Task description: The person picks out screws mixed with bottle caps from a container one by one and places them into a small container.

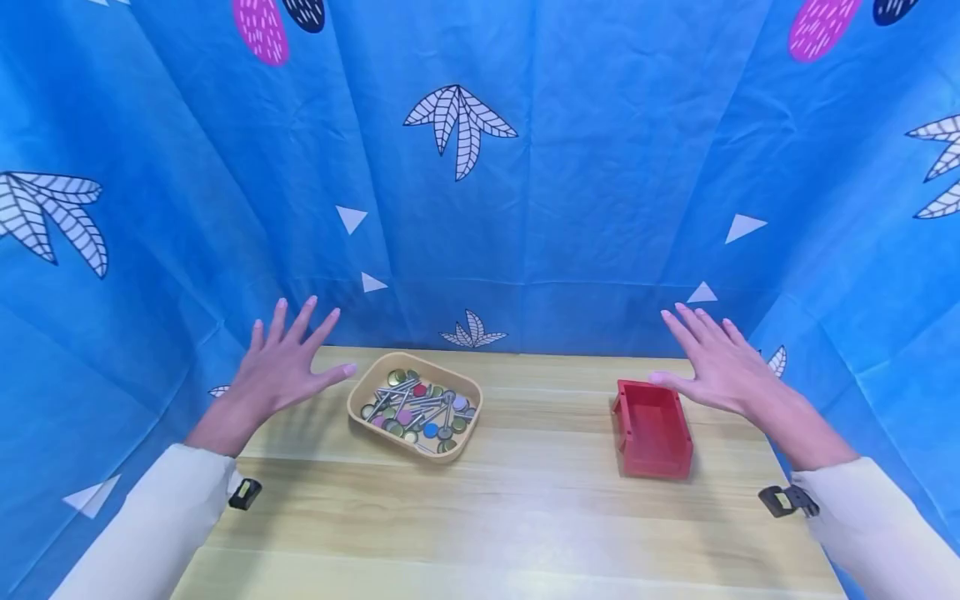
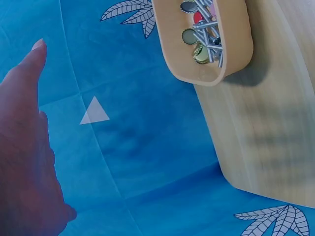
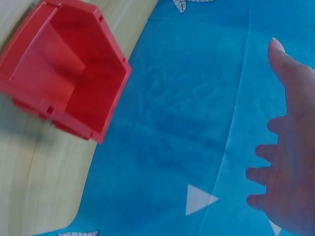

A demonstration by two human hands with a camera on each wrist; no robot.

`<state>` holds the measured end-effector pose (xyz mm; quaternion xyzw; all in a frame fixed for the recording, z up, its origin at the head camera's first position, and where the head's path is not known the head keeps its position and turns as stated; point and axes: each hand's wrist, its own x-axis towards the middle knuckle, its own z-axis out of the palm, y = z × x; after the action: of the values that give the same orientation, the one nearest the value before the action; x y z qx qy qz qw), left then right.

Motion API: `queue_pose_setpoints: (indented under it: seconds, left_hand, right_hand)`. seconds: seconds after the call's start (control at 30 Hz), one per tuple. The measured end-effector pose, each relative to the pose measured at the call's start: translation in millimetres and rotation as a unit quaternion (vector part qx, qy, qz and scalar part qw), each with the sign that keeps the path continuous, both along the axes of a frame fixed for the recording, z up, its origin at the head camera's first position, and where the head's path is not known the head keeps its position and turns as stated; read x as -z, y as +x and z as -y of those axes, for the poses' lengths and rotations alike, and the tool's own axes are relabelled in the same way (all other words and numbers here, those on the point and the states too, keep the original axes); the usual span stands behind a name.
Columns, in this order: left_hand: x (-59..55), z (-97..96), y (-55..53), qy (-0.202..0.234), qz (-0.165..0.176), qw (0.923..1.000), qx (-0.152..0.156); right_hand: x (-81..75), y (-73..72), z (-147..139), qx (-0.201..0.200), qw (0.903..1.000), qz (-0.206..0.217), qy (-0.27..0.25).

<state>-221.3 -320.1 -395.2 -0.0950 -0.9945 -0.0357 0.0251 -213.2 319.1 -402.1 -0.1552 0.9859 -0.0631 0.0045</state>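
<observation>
My left hand [image 1: 281,367] is held in the air with its fingers spread, left of a tan tray [image 1: 365,390]. Inside that tray lie several bottle caps [image 1: 431,430] in mixed colours and several metal nails or bolts [image 1: 405,400]; their exact kind is too small to tell. On the other side, my right hand [image 1: 716,367] hovers with straight, spread fingers beside a red plastic bin [image 1: 656,462]. The bin's inside looks bare in the right wrist view. Neither hand touches anything. Both wrist views show the hands apart from the containers.
A light wooden table [image 1: 480,517] carries both containers, with a wide gap between them. Blue patterned cloth [image 1: 600,167] hangs behind the table and along both sides. A small black device [image 1: 244,493] sits at the left cuff, another black device [image 1: 787,501] at the right.
</observation>
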Motion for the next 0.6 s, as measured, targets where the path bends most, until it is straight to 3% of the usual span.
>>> queue_pose_setpoints:
  seconds: [0.27,0.6]
  left_hand:
    - [6.6,-0.5,-3.8,0.000,0.006,1.0000,0.002]
    - [25.0,0.0,-13.8,0.018,-0.029,0.9993,0.012]
  right_hand:
    - [5.8,-8.5,22,-0.008,0.9999,0.008,0.012]
    - [26.3,-19.4,55,-0.034,0.9994,0.001,0.007]
